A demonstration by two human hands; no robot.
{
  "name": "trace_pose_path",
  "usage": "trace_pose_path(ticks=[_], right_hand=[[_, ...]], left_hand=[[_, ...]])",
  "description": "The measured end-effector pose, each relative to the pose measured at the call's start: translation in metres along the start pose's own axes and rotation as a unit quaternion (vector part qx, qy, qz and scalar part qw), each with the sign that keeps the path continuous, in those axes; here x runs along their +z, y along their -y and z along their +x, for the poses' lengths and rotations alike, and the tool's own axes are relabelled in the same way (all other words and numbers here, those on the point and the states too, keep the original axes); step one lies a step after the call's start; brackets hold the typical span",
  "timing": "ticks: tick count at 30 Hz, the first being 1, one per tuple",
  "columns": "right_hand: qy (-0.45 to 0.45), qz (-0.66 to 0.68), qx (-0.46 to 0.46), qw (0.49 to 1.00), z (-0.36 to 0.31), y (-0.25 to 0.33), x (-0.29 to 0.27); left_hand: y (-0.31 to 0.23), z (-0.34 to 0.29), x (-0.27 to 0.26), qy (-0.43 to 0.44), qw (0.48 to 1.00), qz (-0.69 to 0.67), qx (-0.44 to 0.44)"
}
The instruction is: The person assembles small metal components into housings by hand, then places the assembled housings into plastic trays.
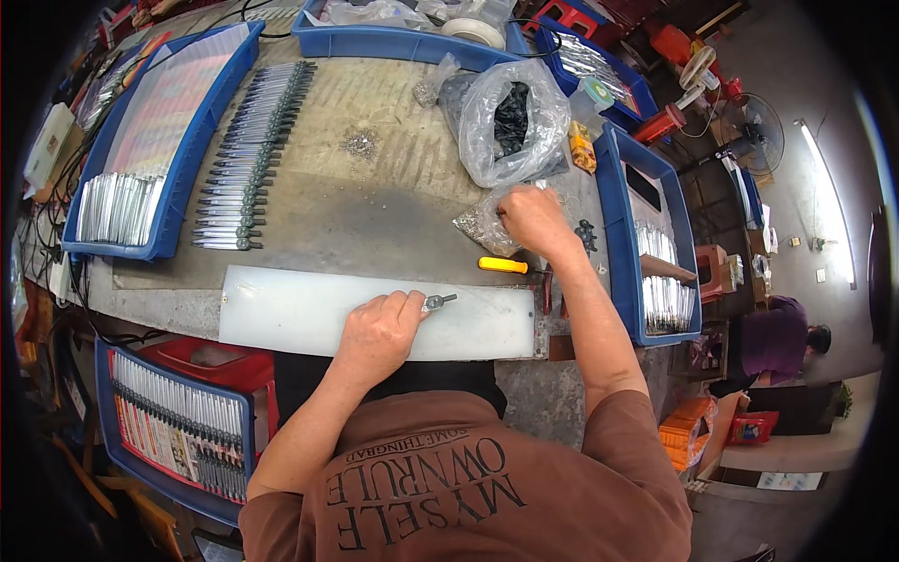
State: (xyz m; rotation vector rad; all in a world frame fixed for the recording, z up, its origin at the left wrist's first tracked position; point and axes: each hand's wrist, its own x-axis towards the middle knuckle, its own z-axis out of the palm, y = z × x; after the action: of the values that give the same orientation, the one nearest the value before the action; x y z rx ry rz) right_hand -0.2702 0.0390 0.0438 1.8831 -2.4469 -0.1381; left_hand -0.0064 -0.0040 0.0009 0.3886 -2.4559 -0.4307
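Observation:
My left hand [382,330] is closed round a silver rod with a dark grey end fitting [436,303], which sticks out to the right above a long white board [281,304]. Most of the rod is hidden in the fist. My right hand [534,217] reaches to a small clear plastic bag [482,225] of tiny metal parts, fingers curled down at its mouth; what they pinch is too small to make out. A yellow-handled tool [504,265] lies just below that bag. Similar silver rods with grey fittings [245,159] lie in a row at the left.
Blue trays of silver rods stand at the left [173,225], right [613,234] and lower left [178,492]. A larger clear bag [478,159] holds black parts. Loose tiny parts [359,143] are scattered on the table. Another person [773,342] bends over at the far right.

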Motion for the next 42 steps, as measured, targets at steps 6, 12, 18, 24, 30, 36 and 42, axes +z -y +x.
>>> trace_pose_path(ticks=[6,12,18,24,30,36,42], right_hand=[[0.011,-0.039,-0.031,0.999,0.001,0.003,-0.003],[-0.01,-0.025,-0.056,0.998,0.001,0.0,-0.002],[0.067,0.011,-0.018,0.997,0.004,0.0,-0.007],[0.042,-0.012,-0.031,0.999,0.001,-0.002,-0.002],[-0.055,0.118,-0.012,0.991,-0.009,-0.008,-0.004],[-0.062,0.267,0.048,0.961,-0.014,-0.008,-0.015],[-0.065,0.309,0.065,0.947,-0.022,-0.008,-0.021]], left_hand=[[0.0,0.001,0.0,0.0,1.0,-0.001,-0.001],[0.001,0.0,0.001,0.003,1.0,0.002,-0.002],[-0.001,0.0,-0.001,0.006,1.0,0.011,-0.001],[0.0,0.0,0.001,0.001,1.0,0.007,0.002],[-0.001,-0.001,0.0,0.007,1.0,0.007,0.001],[0.0,-0.001,0.0,0.006,1.0,0.007,0.001],[0.0,-0.001,0.0,0.006,1.0,0.006,0.003]])
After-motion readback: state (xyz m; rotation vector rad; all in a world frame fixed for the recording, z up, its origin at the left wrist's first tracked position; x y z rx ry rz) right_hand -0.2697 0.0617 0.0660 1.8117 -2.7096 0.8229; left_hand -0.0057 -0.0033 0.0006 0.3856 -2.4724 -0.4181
